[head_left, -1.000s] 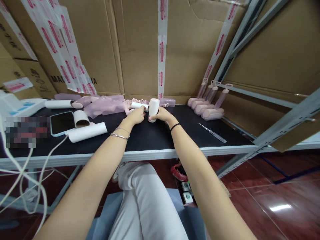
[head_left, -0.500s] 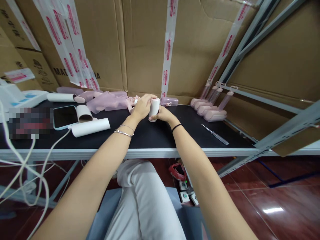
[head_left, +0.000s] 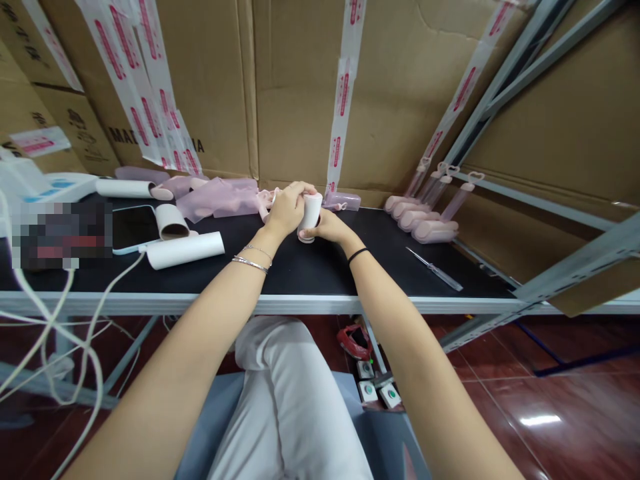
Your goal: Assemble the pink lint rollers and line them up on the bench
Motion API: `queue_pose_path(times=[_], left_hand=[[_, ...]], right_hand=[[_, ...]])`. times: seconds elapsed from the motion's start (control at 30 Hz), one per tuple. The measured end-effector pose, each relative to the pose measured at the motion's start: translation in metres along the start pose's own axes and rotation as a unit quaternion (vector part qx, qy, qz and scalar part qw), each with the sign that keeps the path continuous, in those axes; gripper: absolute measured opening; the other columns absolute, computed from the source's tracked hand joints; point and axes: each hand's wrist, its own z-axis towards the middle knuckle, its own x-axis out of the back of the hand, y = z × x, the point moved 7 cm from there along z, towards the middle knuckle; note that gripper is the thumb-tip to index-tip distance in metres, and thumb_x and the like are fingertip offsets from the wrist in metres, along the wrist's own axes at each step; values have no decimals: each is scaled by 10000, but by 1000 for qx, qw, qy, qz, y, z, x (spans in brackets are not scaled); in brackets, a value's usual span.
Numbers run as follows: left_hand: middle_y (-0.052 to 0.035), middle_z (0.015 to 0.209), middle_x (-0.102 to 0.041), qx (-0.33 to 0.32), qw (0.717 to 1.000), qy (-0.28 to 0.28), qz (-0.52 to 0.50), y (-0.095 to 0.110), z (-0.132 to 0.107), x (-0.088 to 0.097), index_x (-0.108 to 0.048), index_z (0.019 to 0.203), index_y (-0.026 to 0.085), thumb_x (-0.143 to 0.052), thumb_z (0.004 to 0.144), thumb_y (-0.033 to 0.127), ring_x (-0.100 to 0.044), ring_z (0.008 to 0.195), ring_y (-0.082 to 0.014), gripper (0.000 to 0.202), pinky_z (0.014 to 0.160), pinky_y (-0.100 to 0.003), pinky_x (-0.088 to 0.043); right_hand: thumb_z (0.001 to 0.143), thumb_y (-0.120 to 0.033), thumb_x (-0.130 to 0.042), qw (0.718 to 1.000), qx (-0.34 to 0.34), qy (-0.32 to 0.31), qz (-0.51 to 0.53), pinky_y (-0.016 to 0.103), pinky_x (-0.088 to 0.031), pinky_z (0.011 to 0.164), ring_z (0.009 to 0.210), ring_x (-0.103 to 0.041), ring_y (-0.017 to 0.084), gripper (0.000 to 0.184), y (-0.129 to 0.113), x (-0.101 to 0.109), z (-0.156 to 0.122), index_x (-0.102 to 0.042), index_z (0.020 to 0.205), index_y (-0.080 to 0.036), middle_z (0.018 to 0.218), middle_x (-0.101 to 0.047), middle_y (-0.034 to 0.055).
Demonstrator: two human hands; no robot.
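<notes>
A white cylindrical tube (head_left: 311,213) with a pinkish end stands slightly tilted over the black tabletop, between both hands. My left hand (head_left: 289,209) is closed on its upper part, fingers reaching over the top end. Around the lower part wraps my right hand (head_left: 330,227), its thumb at the front near the base. Behind my left hand are pale pink plastic parts (head_left: 265,200), partly hidden by it. A translucent pink sleeve (head_left: 345,200) lies just behind my right hand.
Left on the table are translucent pink pieces (head_left: 220,198), a white tube (head_left: 186,250), a phone (head_left: 134,227) and white cables (head_left: 95,327). At right stand several pink devices with straps (head_left: 434,230) and a screwdriver (head_left: 435,269). Cardboard (head_left: 295,87) walls the back; a metal frame (head_left: 555,267) borders the right.
The view has shifted slightly, so the scene sits a little to the right. Both hands keep their hold on the white tube, with hardly any movement.
</notes>
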Motion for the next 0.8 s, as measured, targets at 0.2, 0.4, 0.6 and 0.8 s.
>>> queue_pose_path(times=[0.2, 0.4, 0.6, 0.8], left_hand=[[-35, 1023, -683, 15, 1000, -3, -16, 0, -1, 0, -630, 918, 176, -337, 769, 49, -617, 986, -154, 353, 937, -306, -450], [-44, 992, -697, 23, 1000, -12, 5, 1, -1, 0, -637, 879, 173, -350, 749, 44, -631, 971, -180, 340, 936, -362, -454], [-23, 1037, -694, -5, 999, -29, 12, 5, -3, -4, -641, 921, 186, -347, 745, 44, -622, 1021, -169, 371, 980, -344, -435], [-32, 1171, -650, 76, 994, 74, -32, -11, -3, 13, -498, 1164, 198, -310, 754, 11, -619, 1045, -132, 488, 954, -298, -470]], right_hand=[[511, -321, -806, 1000, -13, -9, -14, 419, -441, 931, 991, -580, 254, 599, 0, -1, -2, -574, 1026, -124, 1049, -641, 91], [522, -267, -801, 998, -35, -49, 4, 422, -443, 944, 990, -590, 247, 603, 0, -6, -4, -563, 1058, -126, 1064, -649, 92], [672, -377, -733, 995, -34, -98, 6, 394, -439, 971, 1067, -577, 251, 590, -8, 5, -13, -530, 1175, -143, 1180, -617, 112], [923, -575, -263, 960, 93, 215, -152, 423, -344, 1064, 1306, -400, 268, 560, -96, 71, -4, -494, 1265, -196, 1318, -506, 104]])
